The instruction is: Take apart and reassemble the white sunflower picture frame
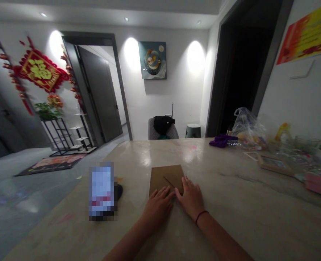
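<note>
**Desk:** Where is the sheet?

**Operator:** I see the brown paper sheet (166, 176) lying flat on the bench (231, 206), straight ahead of me and near the middle. A folded flap shows as a slanted line across it. Its near edge is hidden under my hands.

**Desk:** And the grip on each side?

**Operator:** Both are spread flat and hold nothing. My left hand (158, 205) presses the sheet's near left corner, and my right hand (191, 197) presses the near right, thumbs almost touching.

**Desk:** How much room around them?

**Operator:** I have bare bench on the right, as far as the clutter along the wall: a picture frame (274, 165), a pink item (320, 184), a plastic bag (247, 127) and a purple bundle (221, 140). On the left a pixelated block (102, 191) stands near my left hand, with a dark object (119, 191) touching its right side. Just beyond it the bench's left edge runs diagonally, and the floor (27, 203) lies below.

**Desk:** Any writing?

**Operator:** None I can read. The block is blurred out. The yellow and red poster (309, 34) carries lines too smeared to make out, and the red hanging (41, 72) bears a gold character I cannot tell for sure.
</note>
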Available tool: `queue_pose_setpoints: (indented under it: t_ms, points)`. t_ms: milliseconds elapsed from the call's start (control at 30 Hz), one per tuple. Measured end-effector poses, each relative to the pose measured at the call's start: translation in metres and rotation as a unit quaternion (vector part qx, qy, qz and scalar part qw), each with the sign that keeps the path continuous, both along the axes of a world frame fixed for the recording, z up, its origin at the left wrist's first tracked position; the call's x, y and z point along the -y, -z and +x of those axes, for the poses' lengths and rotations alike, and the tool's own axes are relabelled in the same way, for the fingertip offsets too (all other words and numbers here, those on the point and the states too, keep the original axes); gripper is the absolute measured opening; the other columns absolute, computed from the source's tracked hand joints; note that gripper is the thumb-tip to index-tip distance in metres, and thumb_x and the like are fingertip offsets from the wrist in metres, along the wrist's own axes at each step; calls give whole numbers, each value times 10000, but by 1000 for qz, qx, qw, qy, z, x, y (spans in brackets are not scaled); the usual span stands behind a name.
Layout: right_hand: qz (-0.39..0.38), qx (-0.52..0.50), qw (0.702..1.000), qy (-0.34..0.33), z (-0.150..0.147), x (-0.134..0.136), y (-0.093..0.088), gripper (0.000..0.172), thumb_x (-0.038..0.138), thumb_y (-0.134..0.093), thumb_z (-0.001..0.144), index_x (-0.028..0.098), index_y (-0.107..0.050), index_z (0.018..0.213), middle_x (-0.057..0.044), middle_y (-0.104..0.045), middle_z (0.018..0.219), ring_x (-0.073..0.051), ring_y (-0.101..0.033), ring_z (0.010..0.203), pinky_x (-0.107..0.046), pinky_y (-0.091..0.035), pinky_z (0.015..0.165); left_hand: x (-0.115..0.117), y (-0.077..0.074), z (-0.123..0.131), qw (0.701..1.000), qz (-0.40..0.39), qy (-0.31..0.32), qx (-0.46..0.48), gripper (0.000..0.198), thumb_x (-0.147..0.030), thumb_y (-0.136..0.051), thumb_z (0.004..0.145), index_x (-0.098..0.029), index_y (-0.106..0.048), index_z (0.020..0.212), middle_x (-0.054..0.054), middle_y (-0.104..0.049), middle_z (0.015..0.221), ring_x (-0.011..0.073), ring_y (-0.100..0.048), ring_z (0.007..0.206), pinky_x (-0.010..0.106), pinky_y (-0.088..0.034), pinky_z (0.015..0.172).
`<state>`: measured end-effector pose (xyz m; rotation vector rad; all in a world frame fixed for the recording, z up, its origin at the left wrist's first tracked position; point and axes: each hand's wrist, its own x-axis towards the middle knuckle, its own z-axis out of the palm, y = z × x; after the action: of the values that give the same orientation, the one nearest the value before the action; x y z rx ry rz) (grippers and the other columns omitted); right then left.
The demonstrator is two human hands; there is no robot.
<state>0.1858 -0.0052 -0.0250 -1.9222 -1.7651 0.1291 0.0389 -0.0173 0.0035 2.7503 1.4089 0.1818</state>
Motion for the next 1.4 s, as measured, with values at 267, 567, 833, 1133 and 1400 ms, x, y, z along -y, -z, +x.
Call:
queue_pose_setpoints:
  t_ms: [267,567,833,1133,1400]
  points:
    - [20,-49,998,-21,10,1,-5,518,427,-441,767,143,-494,1196,-128,-505,1243,-266,-451,1142,-428,-275,975,-1,3,-11,999,20,6,41,422,-230,-421,810,-317,-442,1222,20,-420,1340,193,-360,1236,419,-267,1024]
    - [41,-43,995,-83,9,8,-13,266,310,-479,757,180,-646,919,-84,-536,1217,-249,-436,1154,-409,-270,985,-8,-8,-34,990,30,-99,91,262,-339,-425,820,-251,-661,891,38,-569,1195,205,-483,1131,404,-311,990]
    - [26,-24,992,-123,10,8,-10,409,378,-429,798,183,-553,1136,-84,-539,1213,-231,-466,1126,-403,-263,990,-28,9,-44,958,20,-266,105,679,-534,-456,736,-103,-424,1259,167,-338,1371,269,-365,1226,365,-291,990]
    - [39,-34,991,-123,7,6,-3,398,388,-459,781,164,-559,1094,-100,-524,1219,-237,-449,1140,-383,-285,986,-33,3,-45,947,-16,-282,151,603,-464,-520,696,-167,-463,1217,96,-419,1327,231,-408,1189,319,-302,976]
    - [41,-23,990,-130,7,4,0,537,438,-421,795,135,-425,1238,-122,-504,1218,-254,-435,1135,-402,-273,986,-34,7,-44,949,-7,-282,143,583,-451,-531,697,-178,-477,1209,101,-421,1311,238,-409,1182,329,-313,967]
